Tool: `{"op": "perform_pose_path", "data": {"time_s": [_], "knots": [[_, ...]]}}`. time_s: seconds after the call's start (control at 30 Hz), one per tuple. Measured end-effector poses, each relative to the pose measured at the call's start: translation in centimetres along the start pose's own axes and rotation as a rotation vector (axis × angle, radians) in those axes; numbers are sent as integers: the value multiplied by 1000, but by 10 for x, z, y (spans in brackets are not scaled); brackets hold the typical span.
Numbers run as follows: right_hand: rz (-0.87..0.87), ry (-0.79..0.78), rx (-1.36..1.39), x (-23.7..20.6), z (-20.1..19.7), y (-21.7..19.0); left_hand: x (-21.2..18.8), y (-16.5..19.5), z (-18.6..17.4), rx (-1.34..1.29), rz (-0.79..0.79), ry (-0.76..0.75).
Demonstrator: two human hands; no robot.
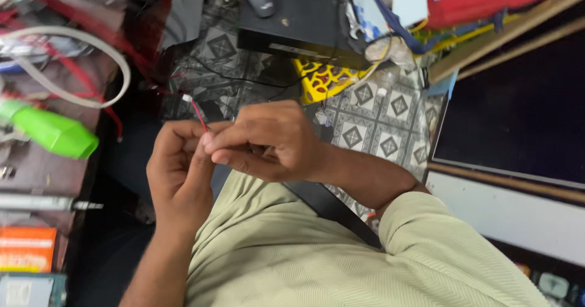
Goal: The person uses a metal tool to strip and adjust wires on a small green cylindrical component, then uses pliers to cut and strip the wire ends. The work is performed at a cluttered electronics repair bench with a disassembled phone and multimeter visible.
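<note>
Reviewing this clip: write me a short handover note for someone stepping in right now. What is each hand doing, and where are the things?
Left hand: curled, pinching the red wire together with the other hand.
Right hand: fingertips meet the left's on the same wire.
Wire: its pale tip sticks up above the fingers; the lower end is hidden.
Nearby: green tool and white cable on the left bench, black box ahead.
Done or left: cannot tell from this view.

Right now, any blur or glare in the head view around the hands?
Head view: left hand and right hand fairly sharp, red wire readable; top-left cable clutter smeared by motion blur; no harsh glare, dark screen dull; lighting soft, deep shadow beneath the hands.
</note>
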State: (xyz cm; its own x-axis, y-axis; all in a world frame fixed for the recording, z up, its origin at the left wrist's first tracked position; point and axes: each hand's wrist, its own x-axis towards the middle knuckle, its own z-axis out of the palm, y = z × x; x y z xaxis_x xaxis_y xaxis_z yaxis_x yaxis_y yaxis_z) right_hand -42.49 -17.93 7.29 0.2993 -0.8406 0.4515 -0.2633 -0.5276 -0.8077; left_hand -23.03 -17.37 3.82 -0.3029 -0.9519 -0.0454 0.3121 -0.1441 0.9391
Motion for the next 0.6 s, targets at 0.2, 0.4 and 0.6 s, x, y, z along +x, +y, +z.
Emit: {"op": "perform_pose_path", "data": {"time_s": [0.2, 0.4, 0.6], "knots": [[69, 89, -1, -17, -23, 8, 10, -3, 17, 63, -108, -12], [7, 67, -2, -29, -12, 26, 7, 4, 9, 117, -93, 46], [-102, 366, -639, 10, -116, 70, -14, -8, -21, 50, -179, 127]]}}
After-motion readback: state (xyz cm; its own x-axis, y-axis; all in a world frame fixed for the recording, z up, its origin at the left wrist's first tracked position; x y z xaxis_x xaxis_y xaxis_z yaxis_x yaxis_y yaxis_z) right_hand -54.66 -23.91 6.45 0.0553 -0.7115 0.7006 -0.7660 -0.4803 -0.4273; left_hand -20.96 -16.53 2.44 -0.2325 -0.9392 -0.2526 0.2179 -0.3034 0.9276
